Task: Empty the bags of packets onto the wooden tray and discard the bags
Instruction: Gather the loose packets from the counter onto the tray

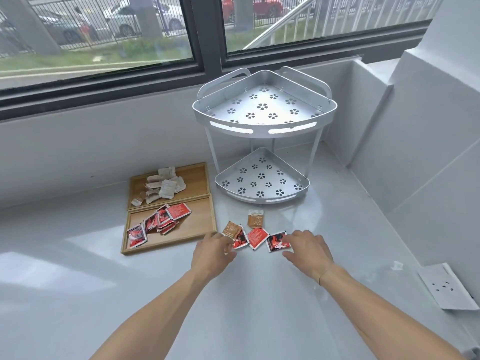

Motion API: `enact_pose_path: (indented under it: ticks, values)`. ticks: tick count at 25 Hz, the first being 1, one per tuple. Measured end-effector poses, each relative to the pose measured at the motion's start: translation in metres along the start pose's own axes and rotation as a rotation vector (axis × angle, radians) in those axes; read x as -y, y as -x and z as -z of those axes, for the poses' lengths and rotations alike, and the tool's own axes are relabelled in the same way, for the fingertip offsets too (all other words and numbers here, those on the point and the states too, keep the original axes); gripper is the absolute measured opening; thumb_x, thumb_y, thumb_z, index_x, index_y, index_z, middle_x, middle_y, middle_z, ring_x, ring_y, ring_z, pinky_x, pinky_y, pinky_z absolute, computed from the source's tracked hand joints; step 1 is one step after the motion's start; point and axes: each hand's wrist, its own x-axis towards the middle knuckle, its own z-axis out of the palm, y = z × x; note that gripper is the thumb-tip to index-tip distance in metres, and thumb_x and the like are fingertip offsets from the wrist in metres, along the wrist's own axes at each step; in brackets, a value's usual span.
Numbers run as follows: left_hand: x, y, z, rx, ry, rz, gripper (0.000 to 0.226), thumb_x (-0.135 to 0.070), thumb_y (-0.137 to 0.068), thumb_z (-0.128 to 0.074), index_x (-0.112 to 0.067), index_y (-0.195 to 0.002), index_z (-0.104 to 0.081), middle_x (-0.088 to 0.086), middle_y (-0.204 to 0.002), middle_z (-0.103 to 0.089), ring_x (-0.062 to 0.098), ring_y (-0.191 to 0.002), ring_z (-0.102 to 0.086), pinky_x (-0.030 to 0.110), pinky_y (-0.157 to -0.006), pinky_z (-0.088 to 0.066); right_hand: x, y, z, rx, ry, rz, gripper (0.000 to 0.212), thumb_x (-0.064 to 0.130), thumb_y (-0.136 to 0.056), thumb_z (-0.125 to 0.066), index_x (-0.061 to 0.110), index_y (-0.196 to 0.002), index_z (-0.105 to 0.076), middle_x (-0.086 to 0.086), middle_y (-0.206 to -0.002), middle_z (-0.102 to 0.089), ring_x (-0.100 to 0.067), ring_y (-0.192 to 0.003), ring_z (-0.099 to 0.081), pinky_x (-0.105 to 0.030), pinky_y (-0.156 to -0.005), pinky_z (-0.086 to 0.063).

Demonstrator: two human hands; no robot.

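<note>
A wooden tray (207, 203) with two compartments lies on the white counter at the left. Its far compartment holds several pale packets (166, 184), its near one several red packets (158, 222). To the tray's right, loose packets lie on the counter: two brown ones (255, 219) (230, 229) and three red ones (257, 237). My left hand (213, 252) curls its fingertips on the edge of the leftmost red and black packet (241, 241). My right hand (307, 250) has spread fingers touching the rightmost red and black packet (275, 242).
A two-tier metal corner shelf (263, 110) with nothing on it stands behind the loose packets. A white socket plate (445, 289) lies at the right. A window wall runs along the back and a stepped white wall rises on the right.
</note>
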Motion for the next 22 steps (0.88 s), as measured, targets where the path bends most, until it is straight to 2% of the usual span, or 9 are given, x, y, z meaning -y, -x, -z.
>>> enact_pose_path:
  ticks: [5, 9, 14, 18, 22]
  values:
    - [-0.013, -0.048, 0.008, 0.035, -0.163, -0.083, 0.03, -0.04, -0.087, -0.058, -0.028, -0.114, -0.063, -0.005, -0.123, -0.062, 0.024, -0.117, -0.045, 0.039, -0.088, -0.039, -0.001, -0.032, -0.002, 0.045, -0.012, 0.005, 0.037, 0.035, -0.094, -0.051, 0.028, -0.13, -0.053, 0.002, -0.133, -0.052, -0.025, -0.12, -0.047, -0.041, -0.093, -0.039]
    - [-0.019, -0.078, 0.01, 0.182, -0.325, -0.141, 0.053, -0.039, -0.085, -0.061, -0.024, -0.134, -0.05, 0.0, -0.134, -0.053, 0.027, -0.123, -0.04, 0.041, -0.092, -0.036, 0.0, -0.047, -0.008, 0.074, 0.029, 0.021, 0.045, 0.035, -0.092, -0.054, 0.025, -0.135, -0.048, 0.001, -0.14, -0.047, -0.025, -0.125, -0.044, -0.041, -0.096, -0.038]
    - [-0.02, -0.084, -0.001, 0.199, -0.361, -0.168, 0.051, -0.034, -0.08, -0.062, -0.021, -0.128, -0.052, 0.005, -0.124, -0.055, 0.028, -0.117, -0.042, 0.04, -0.09, -0.035, -0.005, -0.048, -0.02, 0.095, 0.028, 0.044, 0.04, 0.035, -0.091, -0.054, 0.028, -0.131, -0.051, 0.002, -0.131, -0.052, -0.024, -0.118, -0.047, -0.039, -0.092, -0.038]
    - [-0.019, -0.082, -0.002, 0.159, -0.359, -0.192, 0.048, -0.036, -0.081, -0.064, -0.022, -0.127, -0.055, 0.004, -0.123, -0.053, 0.028, -0.116, -0.041, 0.039, -0.092, -0.036, -0.002, -0.044, -0.026, 0.126, -0.012, 0.006, 0.048, 0.037, -0.088, -0.057, 0.028, -0.134, -0.046, -0.001, -0.125, -0.05, -0.025, -0.115, -0.046, -0.038, -0.089, -0.04]
    - [-0.015, -0.075, 0.003, 0.129, -0.279, -0.203, 0.034, -0.035, -0.085, -0.065, -0.026, -0.117, -0.06, 0.0, -0.119, -0.056, 0.026, -0.115, -0.043, 0.038, -0.091, -0.035, 0.001, -0.045, -0.021, 0.128, -0.113, -0.065, 0.035, 0.028, -0.082, -0.06, 0.023, -0.116, -0.05, -0.001, -0.116, -0.05, -0.025, -0.107, -0.047, -0.035, -0.076, -0.039]
